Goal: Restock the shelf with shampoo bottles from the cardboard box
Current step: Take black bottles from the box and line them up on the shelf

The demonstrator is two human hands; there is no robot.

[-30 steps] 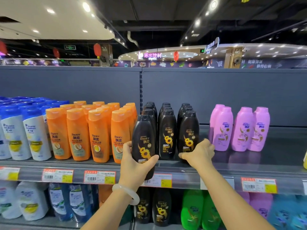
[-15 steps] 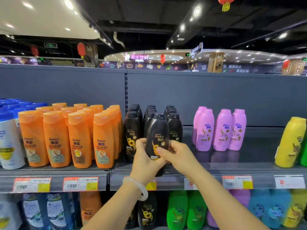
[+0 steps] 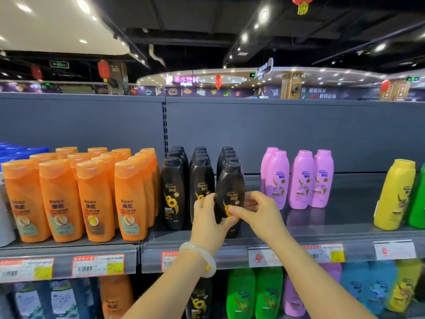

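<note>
Setting: supermarket aisle, grey shelf (image 3: pixel 345 231) with price tags along its near edge, lit ceiling and a pink neon "DRINKS" sign far behind.
Black bottle (image 3: pixel 230 192): upright at the near edge of the shelf, front of the right-hand black row, label facing out.
Left hand (image 3: pixel 208 217): fingers and thumb curled round the bottle's lower left side; pale bangle on the wrist.
Right hand (image 3: pixel 255 209): thumb and fingers pinching the bottle's lower right side, thumb on the label.
Handling: rigid, glossy plastic, likely slippery; probably fairly heavy if full, and tall on a narrow base, so it could tip. Best held low on the waist with both sides braced, as now, not by the cap.
Neighbours: two more black rows (image 3: pixel 184 187) to the left, orange bottles (image 3: pixel 96 199) further left, pink bottles (image 3: pixel 299 178) to the right, a yellow bottle (image 3: pixel 394 194) far right.
Writing: "Rejoice" with Chinese characters reads on black, orange and pink labels; a sunflower on the black ones. Price tag print is too small to read.
Box: not in view.
</note>
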